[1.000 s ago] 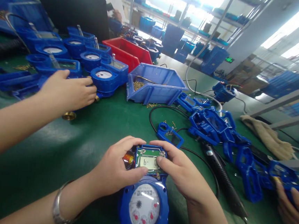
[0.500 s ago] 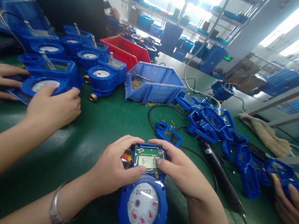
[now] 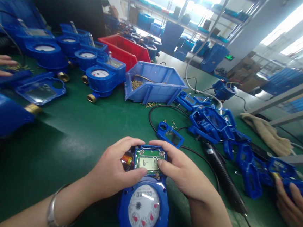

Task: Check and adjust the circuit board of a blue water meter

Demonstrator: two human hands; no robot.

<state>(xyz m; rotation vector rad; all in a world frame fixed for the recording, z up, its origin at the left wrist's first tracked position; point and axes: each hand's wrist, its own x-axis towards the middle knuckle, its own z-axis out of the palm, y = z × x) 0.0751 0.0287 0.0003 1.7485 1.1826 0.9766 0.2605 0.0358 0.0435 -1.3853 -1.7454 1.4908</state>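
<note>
A blue water meter (image 3: 144, 208) stands in front of me, its white dial with small red pointers facing up. Above the dial, its open housing shows a green circuit board with a small display (image 3: 148, 163). My left hand (image 3: 118, 169) grips the housing from the left, thumb at the display's lower edge, beside a yellow-wrapped part (image 3: 127, 159). From the other side my right hand (image 3: 178, 169) is closed on the housing, thumb on the display's right end. Beyond my right hand lies a blue cover frame (image 3: 169, 134) on the green table.
Several blue meters (image 3: 100, 77) stand at the left, near a red bin (image 3: 125, 49) and a blue bin (image 3: 154, 83) of brass screws. A black electric screwdriver (image 3: 227, 180) and blue covers (image 3: 211, 122) lie right. Co-workers' hands (image 3: 295, 211) show at both sides.
The co-worker at the left has moved a blue meter toward the near left edge, uncovering a loose cover on the table. My hands keep the same hold on my meter.
</note>
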